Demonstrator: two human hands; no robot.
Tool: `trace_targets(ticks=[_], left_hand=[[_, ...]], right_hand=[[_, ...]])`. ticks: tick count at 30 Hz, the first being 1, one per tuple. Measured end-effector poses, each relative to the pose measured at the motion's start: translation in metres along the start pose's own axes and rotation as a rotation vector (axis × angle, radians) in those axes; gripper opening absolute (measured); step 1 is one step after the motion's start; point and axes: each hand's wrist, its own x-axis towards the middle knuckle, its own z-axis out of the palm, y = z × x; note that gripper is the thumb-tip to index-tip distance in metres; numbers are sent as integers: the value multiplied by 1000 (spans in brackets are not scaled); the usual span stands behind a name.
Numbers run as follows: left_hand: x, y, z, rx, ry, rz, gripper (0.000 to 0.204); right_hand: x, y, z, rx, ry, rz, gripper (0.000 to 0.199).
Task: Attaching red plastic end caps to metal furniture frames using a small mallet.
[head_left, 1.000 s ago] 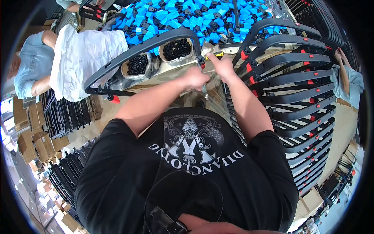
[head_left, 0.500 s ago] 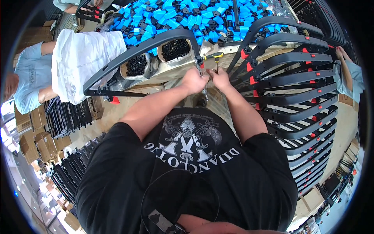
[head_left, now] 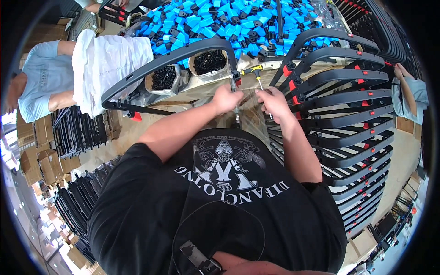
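A black curved frame (head_left: 176,56) arches across the left side, with a red piece near its lower end. My left hand (head_left: 225,99) is closed around the thin metal end of this frame, below its right corner. My right hand (head_left: 276,104), a little to the right, grips the shaft of a T-handle driver (head_left: 253,70). The driver's yellow and black crossbar points up and away from me, and its thin tip shows below my fingers. A gap separates the two hands.
Bags of small black parts (head_left: 209,62) stand beyond the frame, before a heap of blue and black pieces (head_left: 220,23). Stacked black frames (head_left: 348,94) crowd the right. A co-worker (head_left: 43,82) with a white sack (head_left: 110,68) is at left; another person's hands (head_left: 402,71) are at right.
My right hand has drawn away from my left, toward the right and nearer to me, with the T-handle driver still in it. My left hand has stayed at the frame end.
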Motion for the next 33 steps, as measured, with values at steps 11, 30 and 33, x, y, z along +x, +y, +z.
trace_targets(ticks=[11,30,33], left_hand=[[-63,-35,-135,-467,420,-261,18],[-147,-201,-217,-88,449,-138,52],[-186,-221,-230,-89,234,-224,45]], right_hand=[[81,-9,34,-132,323,-397,60],[21,3,143,-226,-236,104,45],[32,-31,234,2,-405,-12,47]])
